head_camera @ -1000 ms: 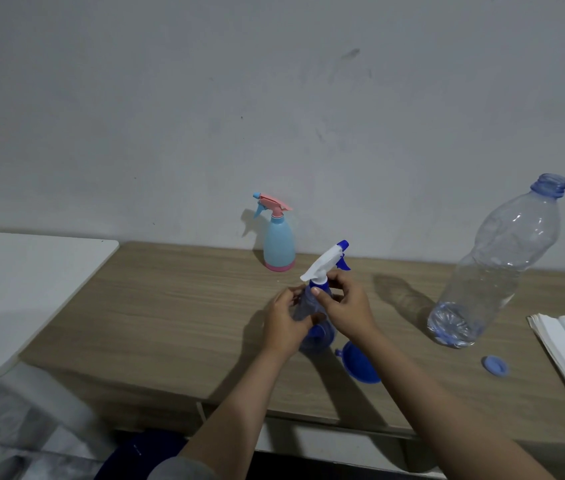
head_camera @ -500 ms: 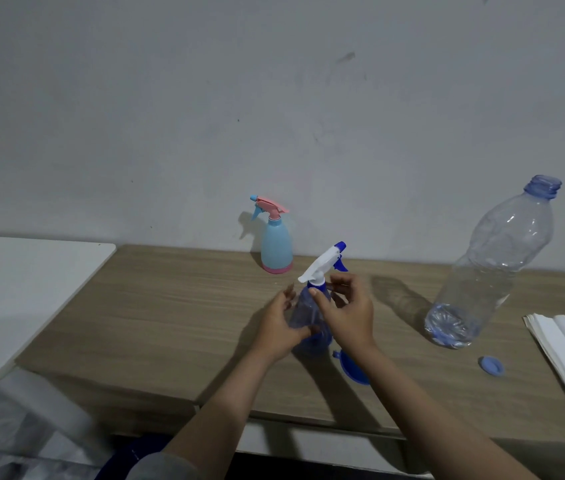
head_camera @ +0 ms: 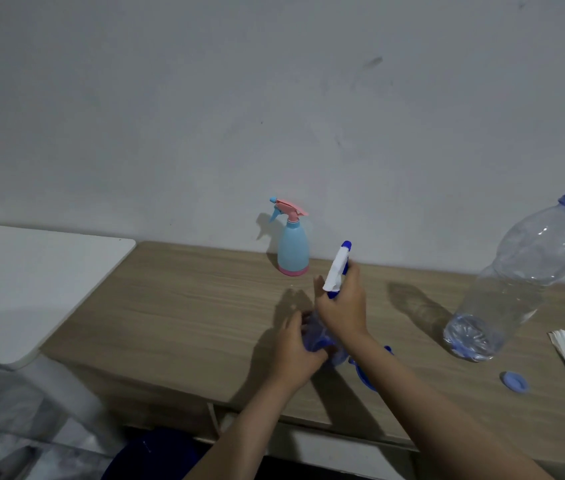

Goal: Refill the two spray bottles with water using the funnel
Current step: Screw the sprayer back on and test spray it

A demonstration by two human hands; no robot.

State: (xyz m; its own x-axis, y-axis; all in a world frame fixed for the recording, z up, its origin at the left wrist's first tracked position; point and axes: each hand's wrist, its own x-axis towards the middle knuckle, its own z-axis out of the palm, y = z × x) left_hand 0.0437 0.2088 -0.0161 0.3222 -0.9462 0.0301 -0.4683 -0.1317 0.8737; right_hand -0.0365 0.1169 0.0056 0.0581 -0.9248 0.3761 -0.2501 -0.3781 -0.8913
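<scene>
The left hand [head_camera: 296, 348] grips the translucent blue spray bottle [head_camera: 315, 336] steady while the right hand [head_camera: 343, 306] grips its white-and-blue trigger head [head_camera: 337, 268], likely unscrewing it.

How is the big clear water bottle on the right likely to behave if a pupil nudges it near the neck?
The big clear water bottle would probably tip easily: it is tall, narrow and looks nearly empty. Likely light, with thin walls that may dent. Its cap is off, so leftover water could spill.
</scene>
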